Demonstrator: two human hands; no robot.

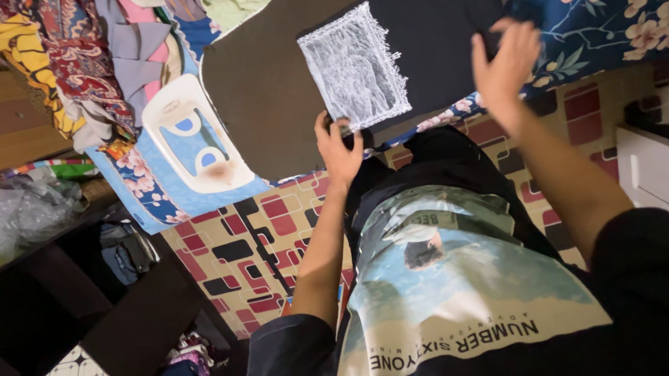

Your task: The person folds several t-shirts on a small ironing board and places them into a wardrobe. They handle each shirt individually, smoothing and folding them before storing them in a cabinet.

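A black cloth with a white lace panel sewn on it lies spread over a brown padded ironing board, its near edge hanging over the board's long side toward the person. The left hand is closed on that near edge just below the lace, fingers curled under the fabric; the right hand rests on the cloth farther along with fingers loosely bent, and whether it pinches the fabric or only presses on it cannot be told. Because the 2 hands hold the same edge at different heights, an uneven pull would likely skew the cloth and drag a crease across the lace, which looks thin and open enough to snag or stretch under a fingertip. The overhanging part could also slide off toward the patterned floor if both hands let go at once. A white and blue iron rest with a brown scorch mark sits at the board's narrow end, near a heap of folded fabrics; cloth tugged that way might brush the stained patch.
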